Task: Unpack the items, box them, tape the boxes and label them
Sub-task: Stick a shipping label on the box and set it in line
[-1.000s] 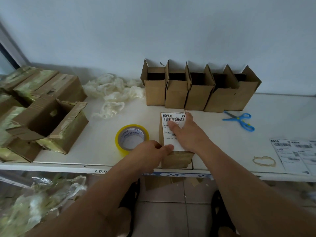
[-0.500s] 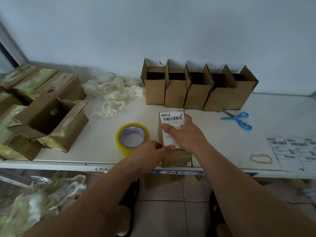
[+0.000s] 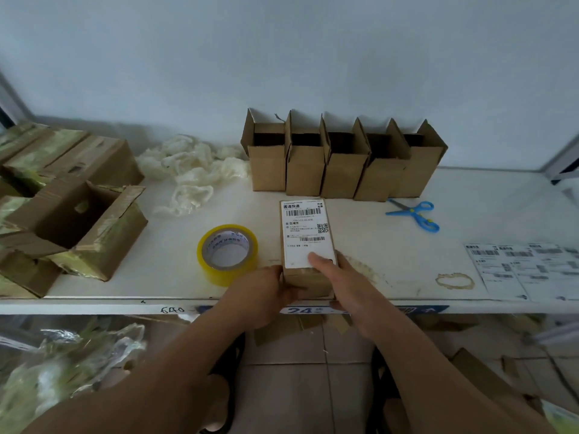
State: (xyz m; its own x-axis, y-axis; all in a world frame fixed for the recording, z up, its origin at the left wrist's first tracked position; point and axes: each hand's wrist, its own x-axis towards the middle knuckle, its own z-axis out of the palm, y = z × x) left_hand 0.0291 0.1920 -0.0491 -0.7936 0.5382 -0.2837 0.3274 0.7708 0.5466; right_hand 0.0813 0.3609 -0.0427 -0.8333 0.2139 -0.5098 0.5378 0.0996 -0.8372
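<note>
Lying at the front edge of the table (image 3: pixel 407 267), the box (image 3: pixel 308 277) is carrying a label (image 3: pixel 306 233). The left hand (image 3: pixel 263 296) is gripping its left side with curled fingers, and the right hand (image 3: pixel 341 283) is gripping its near right corner, thumb (image 3: pixel 319 260) pressing the label.

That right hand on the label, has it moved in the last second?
Yes. The right hand slid toward the person, down the label. It covered the label's middle before; now its thumb presses the near end, on the box beside the tape roll.
</note>
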